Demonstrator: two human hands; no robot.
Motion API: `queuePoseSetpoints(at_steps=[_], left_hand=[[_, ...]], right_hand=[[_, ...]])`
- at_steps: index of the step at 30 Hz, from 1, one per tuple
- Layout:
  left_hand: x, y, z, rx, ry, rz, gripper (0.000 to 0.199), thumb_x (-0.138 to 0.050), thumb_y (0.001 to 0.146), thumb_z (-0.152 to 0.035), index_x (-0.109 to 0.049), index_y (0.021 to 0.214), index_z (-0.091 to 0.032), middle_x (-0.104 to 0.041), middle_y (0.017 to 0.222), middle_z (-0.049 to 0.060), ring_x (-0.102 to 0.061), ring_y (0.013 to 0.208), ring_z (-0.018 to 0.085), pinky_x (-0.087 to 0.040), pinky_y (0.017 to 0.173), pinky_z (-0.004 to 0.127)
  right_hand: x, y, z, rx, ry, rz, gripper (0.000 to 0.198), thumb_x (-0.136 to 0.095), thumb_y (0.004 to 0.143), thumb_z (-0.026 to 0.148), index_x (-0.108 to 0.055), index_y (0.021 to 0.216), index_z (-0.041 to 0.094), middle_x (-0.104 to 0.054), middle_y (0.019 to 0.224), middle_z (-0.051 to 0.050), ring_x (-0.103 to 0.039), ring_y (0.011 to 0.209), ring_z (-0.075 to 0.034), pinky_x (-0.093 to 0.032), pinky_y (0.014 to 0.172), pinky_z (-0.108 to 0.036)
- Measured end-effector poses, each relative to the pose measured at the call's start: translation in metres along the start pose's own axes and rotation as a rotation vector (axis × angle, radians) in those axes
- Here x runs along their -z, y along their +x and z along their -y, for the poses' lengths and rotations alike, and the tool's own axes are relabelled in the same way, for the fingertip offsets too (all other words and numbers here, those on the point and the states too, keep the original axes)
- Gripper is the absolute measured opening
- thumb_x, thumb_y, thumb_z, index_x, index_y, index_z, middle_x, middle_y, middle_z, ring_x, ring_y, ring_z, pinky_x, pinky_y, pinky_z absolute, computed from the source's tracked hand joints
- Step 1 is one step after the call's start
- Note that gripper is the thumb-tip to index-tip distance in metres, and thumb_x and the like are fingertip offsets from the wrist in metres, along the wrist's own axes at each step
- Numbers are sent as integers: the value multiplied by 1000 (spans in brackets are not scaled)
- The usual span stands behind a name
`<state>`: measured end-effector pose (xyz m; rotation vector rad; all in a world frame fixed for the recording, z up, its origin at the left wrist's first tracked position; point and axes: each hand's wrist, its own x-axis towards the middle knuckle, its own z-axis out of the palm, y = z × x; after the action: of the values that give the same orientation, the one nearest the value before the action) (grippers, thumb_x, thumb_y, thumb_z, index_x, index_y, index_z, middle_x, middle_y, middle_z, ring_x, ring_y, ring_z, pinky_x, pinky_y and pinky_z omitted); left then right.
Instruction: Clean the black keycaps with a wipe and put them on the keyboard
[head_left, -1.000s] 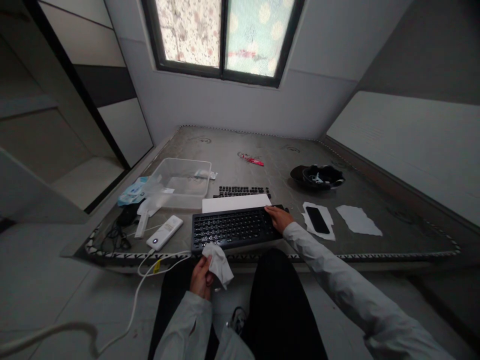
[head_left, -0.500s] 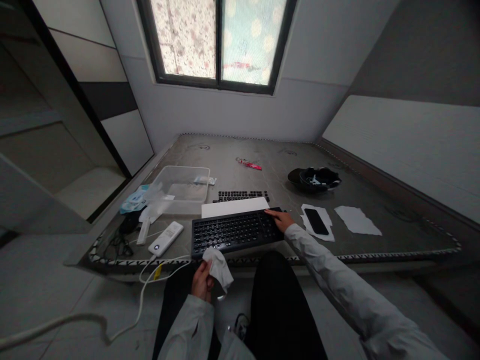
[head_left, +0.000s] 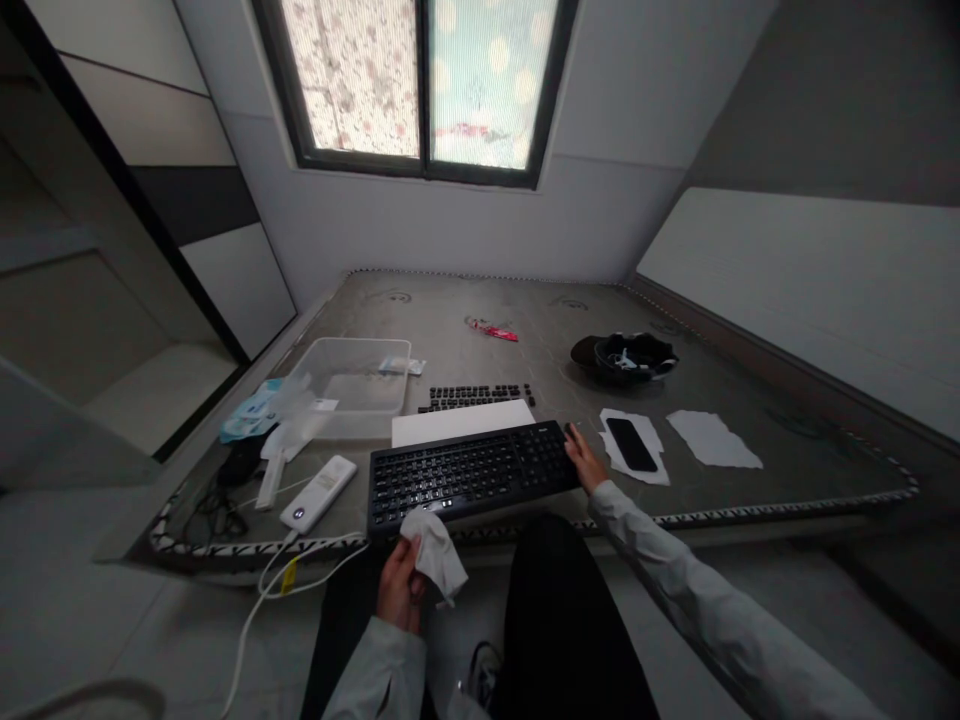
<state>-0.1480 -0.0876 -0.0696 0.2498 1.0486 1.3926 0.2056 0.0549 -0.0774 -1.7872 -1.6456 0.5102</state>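
A black keyboard (head_left: pixel 472 470) lies across the front edge of the mattress, tilted slightly, and its keycaps seem to be off in much of the left part. My right hand (head_left: pixel 586 460) grips its right end. Pinched in my left hand (head_left: pixel 401 580) is a crumpled white tissue (head_left: pixel 437 556), which hangs just in front of the keyboard's lower left corner. Behind the keyboard lies a flat white board (head_left: pixel 461 422), partly covered by it. Rows of loose black keycaps (head_left: pixel 476 396) stand just beyond the board.
Left are a clear plastic box (head_left: pixel 360 425), a white power bank (head_left: pixel 319 493) with cables, and a blue packet (head_left: pixel 251 410). A phone (head_left: pixel 631 444) on paper, another paper sheet (head_left: pixel 714 439) and a black cap (head_left: pixel 626 358) lie right. A red item (head_left: pixel 495 331) sits farther back.
My right hand has moved from the top of the keyboard's right part to its right end. The tissue has shifted slightly down, off the keys. The view has also moved a little.
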Motion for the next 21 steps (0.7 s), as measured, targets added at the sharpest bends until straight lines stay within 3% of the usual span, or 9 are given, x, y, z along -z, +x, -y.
queuePoseSetpoints(at_steps=[3, 6, 12, 16, 18, 21], left_hand=[[-4, 3, 2, -13, -26, -47, 47, -80, 49, -39, -59, 81, -13, -37, 39, -12, -24, 28, -1, -14, 30, 12], [-4, 7, 5, 11, -55, -90, 47, -82, 46, -36, -59, 80, -14, -38, 39, -12, -24, 28, -1, -15, 30, 12], [-12, 3, 12, 134, 14, -65, 49, -83, 44, -38, -63, 81, -13, -46, 41, -8, -28, 30, 0, -20, 31, 12], [-29, -1, 15, 212, 102, -28, 44, -82, 45, -39, -66, 78, -15, -63, 58, 0, -48, 40, 8, -33, 36, 17], [-33, 0, 15, 241, 112, -44, 43, -82, 44, -40, -67, 77, -16, -67, 65, 4, -60, 57, 17, -45, 48, 23], [-29, 5, 13, 231, 204, -71, 44, -83, 40, -42, -68, 74, -18, -70, 70, 7, -64, 79, 28, -51, 66, 34]], right_hand=[[5, 0, -5, 7, 27, 41, 54, -32, 91, 39, -18, 141, 27, -48, 132, -5, -46, 120, -19, -39, 98, -39], [17, 12, -12, 16, 20, 68, 51, -37, 89, 40, -29, 137, 30, -57, 123, -3, -53, 113, -21, -41, 95, -38], [31, 78, -16, -19, -88, 131, 36, -36, 89, 35, -53, 118, 22, -70, 94, -5, -66, 85, -18, -50, 78, -31], [19, 137, -17, -47, -231, 167, 28, -44, 85, 32, -64, 98, 18, -71, 82, -4, -66, 75, -17, -49, 70, -27], [7, 165, -18, -48, -283, 177, 24, -49, 82, 33, -67, 89, 18, -71, 79, -4, -65, 76, -18, -48, 71, -27], [-15, 202, -20, -43, -364, 164, 23, -54, 79, 33, -69, 86, 18, -71, 86, -7, -64, 84, -21, -46, 76, -29]])
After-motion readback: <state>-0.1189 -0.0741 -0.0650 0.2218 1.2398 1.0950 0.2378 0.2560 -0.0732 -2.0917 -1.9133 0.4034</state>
